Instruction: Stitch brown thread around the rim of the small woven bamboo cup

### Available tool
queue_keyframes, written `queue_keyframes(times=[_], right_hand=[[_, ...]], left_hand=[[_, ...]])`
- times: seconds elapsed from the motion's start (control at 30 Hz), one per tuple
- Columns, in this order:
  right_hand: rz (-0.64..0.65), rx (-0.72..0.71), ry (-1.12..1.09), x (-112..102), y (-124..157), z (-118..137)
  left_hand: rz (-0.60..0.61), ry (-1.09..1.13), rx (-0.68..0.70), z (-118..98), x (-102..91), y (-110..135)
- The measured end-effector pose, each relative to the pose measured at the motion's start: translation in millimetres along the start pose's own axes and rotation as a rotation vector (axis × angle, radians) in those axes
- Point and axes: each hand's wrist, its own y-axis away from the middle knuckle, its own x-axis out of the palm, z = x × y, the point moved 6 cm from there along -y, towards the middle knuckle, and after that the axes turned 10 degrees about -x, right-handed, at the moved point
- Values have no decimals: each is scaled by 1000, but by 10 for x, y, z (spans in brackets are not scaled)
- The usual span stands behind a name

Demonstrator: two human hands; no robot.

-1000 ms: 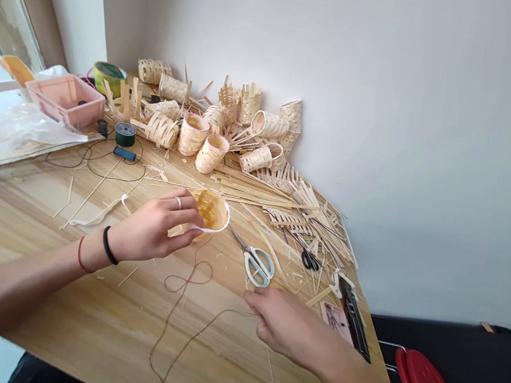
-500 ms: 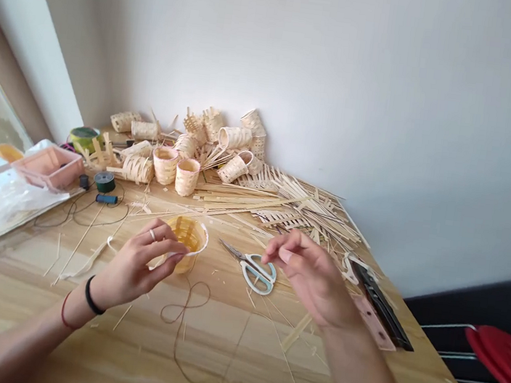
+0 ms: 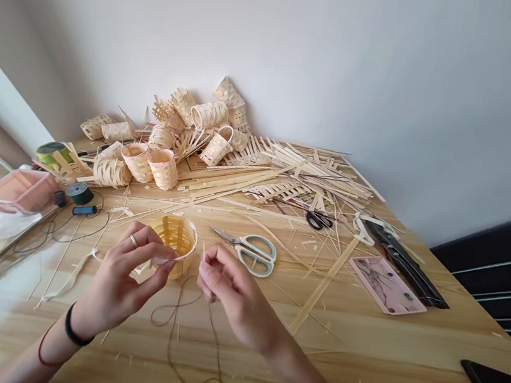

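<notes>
Left hand (image 3: 118, 280) grasps the woven bamboo basket (image 3: 173, 245) by its rim; right hand (image 3: 233, 297) pinches brown thread (image 3: 213, 342); scissors (image 3: 259, 257) lie just beyond the grip.

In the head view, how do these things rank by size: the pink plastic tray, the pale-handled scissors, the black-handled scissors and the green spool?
1. The pink plastic tray
2. The pale-handled scissors
3. The black-handled scissors and the green spool look alike in size, so unranked.

The woven bamboo basket (image 3: 173, 240) shows a honey-yellow checked weave under a whitish rim; the thread (image 3: 170, 346) is brown, the scissors (image 3: 247, 259) pale blue-white, the card (image 3: 386, 285) pink, the tabletop (image 3: 355, 365) streaked tan.
</notes>
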Motion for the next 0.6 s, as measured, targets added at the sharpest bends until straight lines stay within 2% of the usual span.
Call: queue_keyframes(times=[0.27,0.4,0.6], right_hand=[[58,-43,195,261,76,-60],[96,-56,223,289,75,-102],[77,-31,261,258,78,-124]], left_hand=[[-19,25,-35,44,-28,141],[-4,34,-39,41,-6,158],[5,56,-42,21,17,180]])
